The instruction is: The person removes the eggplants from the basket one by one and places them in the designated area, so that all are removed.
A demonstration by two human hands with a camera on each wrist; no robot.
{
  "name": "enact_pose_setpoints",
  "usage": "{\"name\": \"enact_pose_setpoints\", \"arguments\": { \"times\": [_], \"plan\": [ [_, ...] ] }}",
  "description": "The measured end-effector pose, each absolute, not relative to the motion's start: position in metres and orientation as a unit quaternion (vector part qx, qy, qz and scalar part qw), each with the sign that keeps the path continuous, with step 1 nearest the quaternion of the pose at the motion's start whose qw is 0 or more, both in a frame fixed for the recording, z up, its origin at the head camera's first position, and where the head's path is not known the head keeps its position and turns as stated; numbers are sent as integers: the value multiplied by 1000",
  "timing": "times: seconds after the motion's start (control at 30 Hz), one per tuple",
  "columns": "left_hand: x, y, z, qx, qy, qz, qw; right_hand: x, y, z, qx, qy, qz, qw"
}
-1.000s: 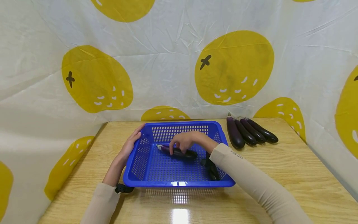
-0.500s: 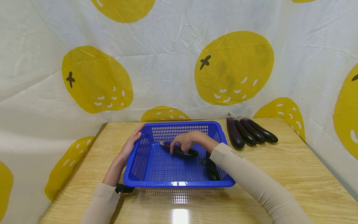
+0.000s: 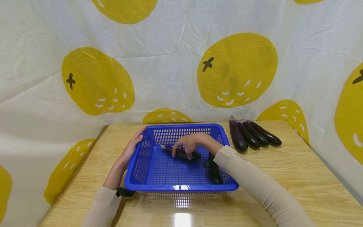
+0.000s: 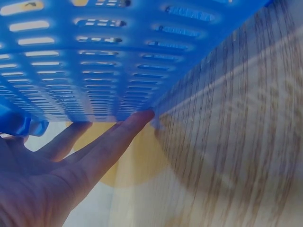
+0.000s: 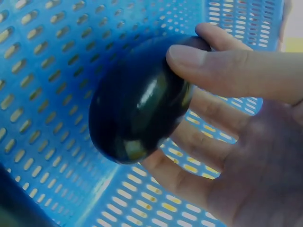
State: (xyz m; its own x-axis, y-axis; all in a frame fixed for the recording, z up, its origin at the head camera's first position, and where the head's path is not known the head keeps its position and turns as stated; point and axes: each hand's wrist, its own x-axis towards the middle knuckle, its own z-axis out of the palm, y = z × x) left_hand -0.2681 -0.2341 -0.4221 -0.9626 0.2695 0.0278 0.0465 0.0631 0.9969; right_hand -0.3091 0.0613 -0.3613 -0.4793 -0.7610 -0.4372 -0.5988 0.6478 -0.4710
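Note:
A blue mesh basket (image 3: pixel 181 188) stands on the table. At its left rim is my left hand (image 3: pixel 131 149), its fingers extended along the outside wall; the left wrist view shows the hand (image 4: pixel 71 175) against the slotted side (image 4: pixel 104 71). Inside the basket my right hand (image 3: pixel 187 143) holds a dark purple eggplant (image 3: pixel 181 154) lying crosswise, stem end to the left. In the right wrist view thumb and fingers curl round the eggplant (image 5: pixel 137 104). Another dark eggplant (image 3: pixel 216 178) lies at the basket's right side, partly hidden by my right wrist and its black strap.
Several eggplants (image 3: pixel 239 137) lie side by side on the wooden table (image 3: pixel 286 170), behind and right of the basket. A white cloth with yellow fruit shapes (image 3: pixel 167 82) hangs behind the table and along its sides.
Inside the basket, the held eggplant's stem end has shifted slightly right since the earliest frame. My right hand has moved only slightly; the left hand stays at the rim.

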Motion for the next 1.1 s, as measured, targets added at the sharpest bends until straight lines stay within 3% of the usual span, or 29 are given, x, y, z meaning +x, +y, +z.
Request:
{"name": "enact_pose_setpoints", "arguments": {
  "times": [0.67, 1.1],
  "plan": [
    [-268, -235, -420, 105, 724, 676, 84, -297, 91, -326, -408, 843, -203, 287],
    [-267, -234, -419, 103, 723, 677, 89, -290, 114, -312, -444, 833, -235, 231]
  ]
}}
